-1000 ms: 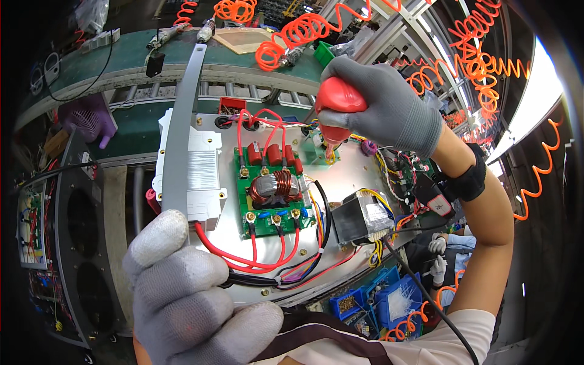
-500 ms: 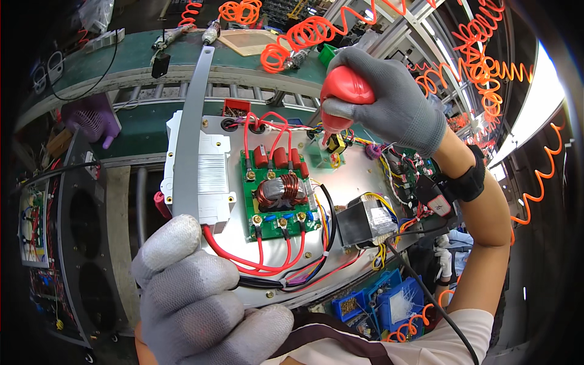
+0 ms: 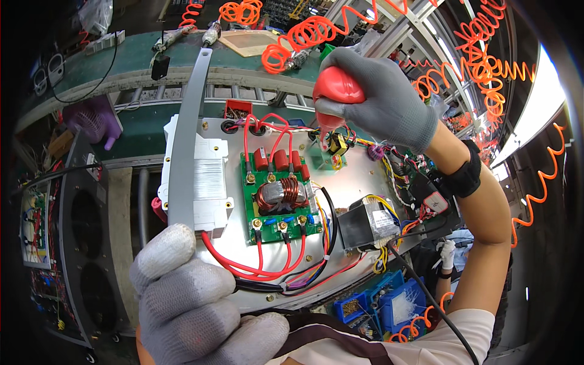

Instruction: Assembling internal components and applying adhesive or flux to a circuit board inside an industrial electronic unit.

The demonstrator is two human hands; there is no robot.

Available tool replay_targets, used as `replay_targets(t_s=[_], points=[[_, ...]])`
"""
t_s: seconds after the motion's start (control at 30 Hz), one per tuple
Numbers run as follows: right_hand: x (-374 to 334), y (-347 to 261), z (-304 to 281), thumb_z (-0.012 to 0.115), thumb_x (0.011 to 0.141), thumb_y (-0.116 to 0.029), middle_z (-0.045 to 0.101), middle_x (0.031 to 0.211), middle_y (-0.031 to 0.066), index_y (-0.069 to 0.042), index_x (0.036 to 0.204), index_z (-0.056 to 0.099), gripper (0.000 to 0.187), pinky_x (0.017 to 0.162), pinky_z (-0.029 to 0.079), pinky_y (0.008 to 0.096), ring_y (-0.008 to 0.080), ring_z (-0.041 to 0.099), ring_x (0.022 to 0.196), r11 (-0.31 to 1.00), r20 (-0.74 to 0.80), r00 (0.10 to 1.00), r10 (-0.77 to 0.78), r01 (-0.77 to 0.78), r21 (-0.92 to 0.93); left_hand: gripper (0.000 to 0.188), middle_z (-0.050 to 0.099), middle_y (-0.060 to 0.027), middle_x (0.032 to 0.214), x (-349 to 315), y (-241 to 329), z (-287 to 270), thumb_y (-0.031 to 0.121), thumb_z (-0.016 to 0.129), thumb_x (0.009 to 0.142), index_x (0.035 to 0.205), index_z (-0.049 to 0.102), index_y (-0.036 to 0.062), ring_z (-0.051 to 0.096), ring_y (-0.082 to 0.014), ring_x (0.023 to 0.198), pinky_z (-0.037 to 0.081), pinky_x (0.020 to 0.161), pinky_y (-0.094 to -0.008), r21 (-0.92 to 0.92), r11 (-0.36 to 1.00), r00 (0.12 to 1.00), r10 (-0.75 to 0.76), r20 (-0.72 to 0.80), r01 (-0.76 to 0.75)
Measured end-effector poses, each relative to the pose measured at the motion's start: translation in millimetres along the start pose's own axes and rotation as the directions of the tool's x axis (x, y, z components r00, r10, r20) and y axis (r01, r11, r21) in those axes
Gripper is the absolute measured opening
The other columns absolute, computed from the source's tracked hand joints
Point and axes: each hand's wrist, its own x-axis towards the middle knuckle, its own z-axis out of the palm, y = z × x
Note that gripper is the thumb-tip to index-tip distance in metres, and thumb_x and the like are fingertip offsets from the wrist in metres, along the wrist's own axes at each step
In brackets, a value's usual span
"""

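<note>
My left hand (image 3: 191, 304), in a grey glove with pale fingertips, is closed on the lower end of a long flat grey strip (image 3: 190, 121). The strip stands up across a white ribbed module (image 3: 210, 176), hiding part of it. My right hand (image 3: 389, 100), also gloved, wraps round a red squeeze bottle (image 3: 342, 86) held nozzle down. Its tip is over a small green circuit board (image 3: 320, 160) with a yellow-banded part; whether they touch I cannot tell. Left of that board, a larger green circuit board (image 3: 250, 207) carries a copper-wound coil (image 3: 283, 194) and red cables.
All these parts sit on a metal plate (image 3: 359, 179), with a black transformer (image 3: 359, 225) and wire bundles at right. Blue bins (image 3: 398, 304) stand near the front edge. A red box (image 3: 238, 108) and a green bench (image 3: 121, 67) lie beyond. Orange coiled hoses (image 3: 316, 33) hang overhead. Another person's gloved hand (image 3: 447, 254) shows at right.
The red bottle and my right hand have shifted slightly left and down. My left hand and the strip have moved slightly left and down. Both grips are unchanged.
</note>
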Motion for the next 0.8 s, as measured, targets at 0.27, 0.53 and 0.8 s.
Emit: replay_targets(t_s=[0.27,0.53,0.8], points=[[4,-8,-1,0.076,0.077,-0.032,0.066,0.078,0.0172,-0.008,0.101,0.058,0.038,0.071,0.052,0.0477,0.0389,0.067,0.079,0.996,0.095,0.994,-0.049,0.056,-0.073,0.015,0.037,0.0006,0.069,-3,1,-1,0.024,0.060,0.091,0.079,0.054,0.0195,0.051,-0.0199,0.070,0.039,0.110,-0.0584,0.053,0.999,1.000,-0.010,0.014,0.009],[-60,-4,-70,0.075,0.084,-0.025,0.068,0.088,0.0041,-0.006,0.103,0.064,0.029,0.071,0.053,0.0296,0.0139,0.066,0.080,0.894,-0.250,0.877,0.410,-0.332,0.301,0.010,0.038,-0.0019,0.071,-2,0,5,0.004,0.049,0.082,0.083,0.049,0.0142,0.050,-0.0216,0.070,0.039,0.109,-0.0625,0.122,0.991,0.997,0.065,-0.033,-0.061],[-179,12,-14,0.078,0.083,-0.032,0.061,0.077,0.0023,-0.001,0.099,0.062,0.039,0.055,0.047,0.0246,0.0078,0.055,0.060,0.457,-0.259,0.433,0.863,-0.451,0.767,0.012,0.041,-0.0068,0.080,-8,-7,14,0.009,0.043,0.085,0.096,0.049,0.0068,0.051,-0.0267,0.087,0.037,0.110,-0.0652,0.124,0.983,0.986,0.143,-0.091,-0.132]])
